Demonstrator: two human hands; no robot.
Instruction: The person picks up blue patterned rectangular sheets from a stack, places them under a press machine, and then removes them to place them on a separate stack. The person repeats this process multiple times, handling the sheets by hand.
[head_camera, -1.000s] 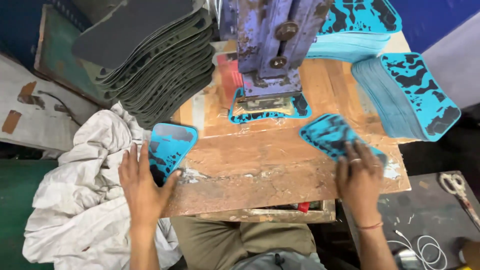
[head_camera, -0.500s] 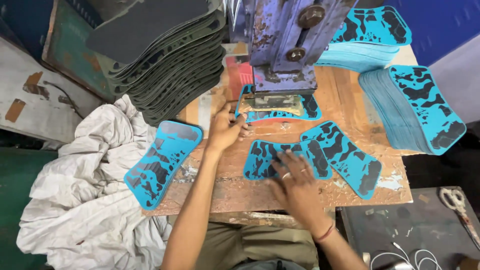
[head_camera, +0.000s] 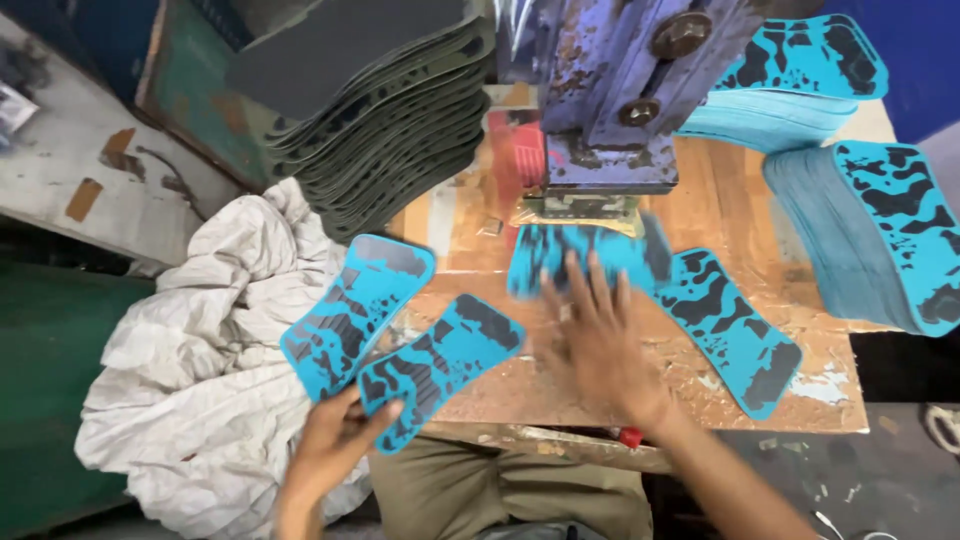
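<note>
My left hand (head_camera: 335, 440) grips the near end of a blue sole-shaped sheet with black blotches (head_camera: 440, 365) at the bench's front left edge. A second such sheet (head_camera: 355, 312) lies beside it, hanging over the white cloth. My right hand (head_camera: 600, 345), blurred and with fingers spread, presses flat on another blue sheet (head_camera: 570, 255) just under the purple press machine (head_camera: 620, 90). One more blue sheet (head_camera: 730, 335) lies to the right of that hand on the wooden bench (head_camera: 700, 215).
A tall stack of dark grey sole sheets (head_camera: 375, 110) stands at the back left. Two stacks of blue patterned sheets (head_camera: 880, 230) (head_camera: 790, 85) sit at the right and back right. A crumpled white cloth (head_camera: 200, 370) hangs left of the bench.
My left hand has pulled back from the press to the front left edge with a blue sheet. My right hand has moved forward, pushing a sheet under the press.
</note>
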